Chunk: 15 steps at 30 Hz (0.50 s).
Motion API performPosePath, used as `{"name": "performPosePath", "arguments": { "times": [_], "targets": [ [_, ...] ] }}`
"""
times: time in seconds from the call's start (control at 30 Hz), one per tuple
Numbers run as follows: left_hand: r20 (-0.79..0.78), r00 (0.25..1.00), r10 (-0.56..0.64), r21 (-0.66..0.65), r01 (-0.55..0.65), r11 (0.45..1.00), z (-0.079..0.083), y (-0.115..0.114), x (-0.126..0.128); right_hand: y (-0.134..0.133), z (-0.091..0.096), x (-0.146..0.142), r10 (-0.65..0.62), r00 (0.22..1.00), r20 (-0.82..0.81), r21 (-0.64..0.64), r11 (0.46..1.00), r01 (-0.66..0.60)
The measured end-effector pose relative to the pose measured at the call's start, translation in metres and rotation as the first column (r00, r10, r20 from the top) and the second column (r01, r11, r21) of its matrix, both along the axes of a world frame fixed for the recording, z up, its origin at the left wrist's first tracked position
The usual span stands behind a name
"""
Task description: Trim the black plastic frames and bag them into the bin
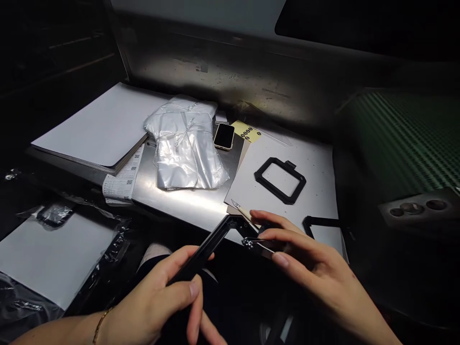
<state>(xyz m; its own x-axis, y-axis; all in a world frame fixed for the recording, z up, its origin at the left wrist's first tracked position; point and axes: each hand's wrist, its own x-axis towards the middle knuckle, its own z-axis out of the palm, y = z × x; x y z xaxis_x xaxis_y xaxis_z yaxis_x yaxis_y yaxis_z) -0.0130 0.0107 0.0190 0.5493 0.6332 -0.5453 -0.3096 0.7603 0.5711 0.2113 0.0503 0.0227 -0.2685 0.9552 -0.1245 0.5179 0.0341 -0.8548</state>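
Observation:
My left hand is closed around one side of a black angular frame, held tilted above my lap. My right hand is at the frame's far corner, thumb and fingers closed on a thin shiny piece whose kind I cannot make out. Small bright glints show beside its tip. A craft knife with a pale handle points its blade up and left at the paper's edge; its rear end is hidden near my right fingers. On the white sheets lies another black frame with a small tab.
Bundled clear plastic bags lie mid-table beside a phone and a yellow sticker sheet. A thick paper stack covers the left. Another black frame part sits at the right edge. Plastic film surrounds a white sheet at lower left.

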Motion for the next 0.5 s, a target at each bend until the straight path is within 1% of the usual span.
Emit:
{"name": "performPosePath", "arguments": {
  "times": [0.03, 0.07, 0.1, 0.13, 0.17, 0.2, 0.23, 0.27, 0.33, 0.37, 0.43, 0.47, 0.5],
  "targets": [
    [0.006, 1.000, -0.001, 0.007, 0.001, 1.000, 0.000, 0.001, 0.000, -0.001, 0.000, -0.003, 0.001, 0.999, 0.049, 0.050, 0.999, -0.004],
    [0.007, 1.000, 0.000, 0.003, 0.000, 1.000, 0.001, 0.001, 0.000, -0.002, 0.001, -0.005, -0.014, 0.994, 0.106, 0.129, 0.992, 0.001],
    [0.003, 1.000, -0.001, -0.006, 0.001, 1.000, 0.002, 0.001, 0.000, -0.003, 0.002, -0.008, -0.048, 0.986, 0.162, 0.235, 0.972, 0.008],
    [-0.009, 1.000, -0.001, -0.014, 0.001, 1.000, 0.002, 0.000, 0.001, -0.006, 0.003, -0.010, -0.083, 0.974, 0.210, 0.352, 0.936, 0.004],
    [-0.025, 1.000, 0.005, -0.016, -0.006, 1.000, 0.002, -0.001, 0.001, -0.008, 0.003, -0.013, -0.106, 0.964, 0.246, 0.461, 0.887, -0.020],
    [-0.041, 0.999, 0.019, -0.018, -0.020, 1.000, 0.002, -0.003, 0.003, -0.012, 0.004, -0.016, -0.112, 0.956, 0.271, 0.552, 0.832, -0.059],
    [-0.056, 0.998, 0.042, -0.021, -0.043, 0.999, 0.002, -0.005, 0.004, -0.016, 0.005, -0.019, -0.093, 0.950, 0.298, 0.614, 0.781, -0.115],
    [-0.066, 0.995, 0.069, -0.027, -0.071, 0.997, 0.002, -0.007, 0.006, -0.020, 0.005, -0.023, -0.058, 0.944, 0.324, 0.644, 0.745, -0.174],
    [-0.076, 0.991, 0.114, -0.053, -0.118, 0.992, 0.000, -0.010, 0.009, -0.027, 0.006, -0.030, 0.000, 0.936, 0.353, 0.658, 0.711, -0.248],
    [-0.074, 0.990, 0.123, -0.066, -0.128, 0.990, 0.000, -0.012, 0.011, -0.031, 0.006, -0.034, 0.001, 0.937, 0.350, 0.665, 0.704, -0.249],
    [-0.059, 0.990, 0.130, -0.081, -0.135, 0.988, -0.001, -0.013, 0.013, -0.035, 0.004, -0.040, -0.008, 0.943, 0.333, 0.662, 0.714, -0.227],
    [-0.051, 0.990, 0.132, -0.082, -0.136, 0.987, -0.001, -0.013, 0.013, -0.035, 0.003, -0.042, -0.019, 0.949, 0.315, 0.674, 0.709, -0.210],
    [-0.051, 0.990, 0.134, -0.079, -0.137, 0.987, -0.001, -0.013, 0.013, -0.035, 0.002, -0.043, -0.025, 0.954, 0.299, 0.694, 0.692, -0.200]
  ]
}}
